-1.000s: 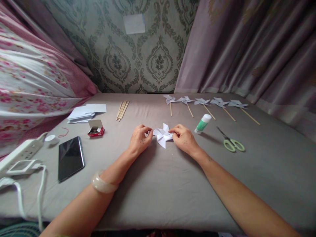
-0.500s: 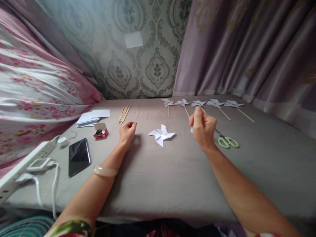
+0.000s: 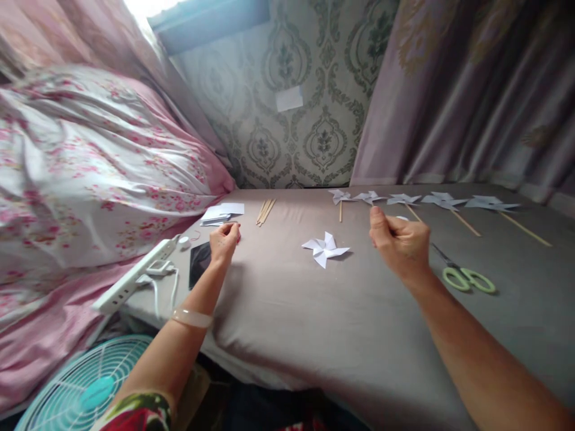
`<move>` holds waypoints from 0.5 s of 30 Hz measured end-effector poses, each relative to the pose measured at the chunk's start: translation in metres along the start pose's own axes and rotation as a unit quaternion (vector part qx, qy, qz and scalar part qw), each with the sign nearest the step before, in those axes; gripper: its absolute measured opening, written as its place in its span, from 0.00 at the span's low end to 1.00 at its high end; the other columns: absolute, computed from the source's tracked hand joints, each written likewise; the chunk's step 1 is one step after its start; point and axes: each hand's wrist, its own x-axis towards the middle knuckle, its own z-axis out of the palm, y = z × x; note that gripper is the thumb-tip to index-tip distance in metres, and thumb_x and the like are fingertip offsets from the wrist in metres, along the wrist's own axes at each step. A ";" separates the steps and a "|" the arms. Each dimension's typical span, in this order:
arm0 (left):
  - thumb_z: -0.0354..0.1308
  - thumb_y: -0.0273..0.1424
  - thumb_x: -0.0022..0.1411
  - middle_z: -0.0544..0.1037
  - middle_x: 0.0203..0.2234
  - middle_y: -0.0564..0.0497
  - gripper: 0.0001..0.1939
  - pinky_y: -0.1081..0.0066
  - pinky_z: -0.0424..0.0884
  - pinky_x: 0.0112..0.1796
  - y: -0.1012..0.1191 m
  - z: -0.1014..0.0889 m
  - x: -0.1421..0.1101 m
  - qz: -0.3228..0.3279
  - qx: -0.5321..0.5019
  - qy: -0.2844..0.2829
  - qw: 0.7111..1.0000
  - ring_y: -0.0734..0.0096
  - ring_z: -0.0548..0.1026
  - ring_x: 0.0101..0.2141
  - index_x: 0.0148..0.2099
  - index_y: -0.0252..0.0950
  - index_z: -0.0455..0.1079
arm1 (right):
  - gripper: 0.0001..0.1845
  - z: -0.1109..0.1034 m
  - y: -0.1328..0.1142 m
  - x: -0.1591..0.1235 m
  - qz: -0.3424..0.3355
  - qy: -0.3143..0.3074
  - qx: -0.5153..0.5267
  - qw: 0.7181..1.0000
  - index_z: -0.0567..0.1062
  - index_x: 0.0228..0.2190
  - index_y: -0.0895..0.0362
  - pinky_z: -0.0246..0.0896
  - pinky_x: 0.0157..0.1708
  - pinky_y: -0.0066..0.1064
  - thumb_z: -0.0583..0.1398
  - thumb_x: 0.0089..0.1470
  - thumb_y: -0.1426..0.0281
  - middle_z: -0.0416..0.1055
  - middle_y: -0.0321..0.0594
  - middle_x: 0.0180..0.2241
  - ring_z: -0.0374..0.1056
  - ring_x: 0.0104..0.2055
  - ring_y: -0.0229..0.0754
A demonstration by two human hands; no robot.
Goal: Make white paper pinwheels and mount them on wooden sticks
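Note:
A folded white paper pinwheel (image 3: pixel 326 248) lies flat on the grey cloth-covered surface (image 3: pixel 314 323), between my hands and touched by neither. My right hand (image 3: pixel 399 242) hovers to its right as a closed fist around the glue stick (image 3: pixel 403 218), of which only a white tip shows. My left hand (image 3: pixel 224 238) is far to the left with a pale bangle (image 3: pixel 192 317) on its wrist. Its fingers are curled in a pinch over a small red box (image 3: pixel 238 237) that is almost hidden. What the fingers hold, if anything, I cannot make out.
Several finished pinwheels on sticks (image 3: pixel 402 200) lie in a row at the back. Green scissors (image 3: pixel 467 279) lie right of my right hand. Wooden sticks (image 3: pixel 265 211), white paper sheets (image 3: pixel 222 214), a phone (image 3: pixel 200 262), a power strip (image 3: pixel 135 281), floral bedding (image 3: pixel 90 167) and a teal fan (image 3: pixel 85 383) are at left.
Both hands let go of the pinwheel. The right one went right and closed where the glue stick stood; the left one moved left to the red box. The view swung left.

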 end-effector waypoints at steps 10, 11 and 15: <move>0.54 0.38 0.51 0.81 0.31 0.44 0.17 0.71 0.69 0.35 -0.035 -0.073 0.013 0.010 0.106 -0.004 0.994 0.65 0.76 0.32 0.35 0.30 0.77 | 0.27 0.027 -0.006 -0.026 -0.051 -0.209 0.016 0.976 0.64 0.13 0.55 0.45 0.19 0.28 0.52 0.59 0.55 0.56 0.31 0.12 0.52 0.15 0.33; 0.55 0.37 0.50 0.81 0.30 0.45 0.15 0.71 0.69 0.35 -0.036 -0.074 0.015 0.012 0.117 -0.023 0.993 0.65 0.76 0.31 0.34 0.31 0.77 | 0.26 0.033 -0.010 -0.033 -0.068 -0.249 0.019 0.966 0.64 0.14 0.55 0.46 0.20 0.28 0.52 0.59 0.57 0.57 0.31 0.13 0.53 0.16 0.33; 0.59 0.32 0.48 0.79 0.24 0.48 0.08 0.71 0.68 0.34 -0.033 -0.068 0.028 0.028 0.174 -0.102 0.979 0.65 0.75 0.30 0.29 0.35 0.78 | 0.25 0.054 -0.024 -0.066 -0.145 -0.388 0.023 0.910 0.61 0.15 0.56 0.45 0.24 0.29 0.51 0.62 0.61 0.57 0.31 0.15 0.54 0.19 0.33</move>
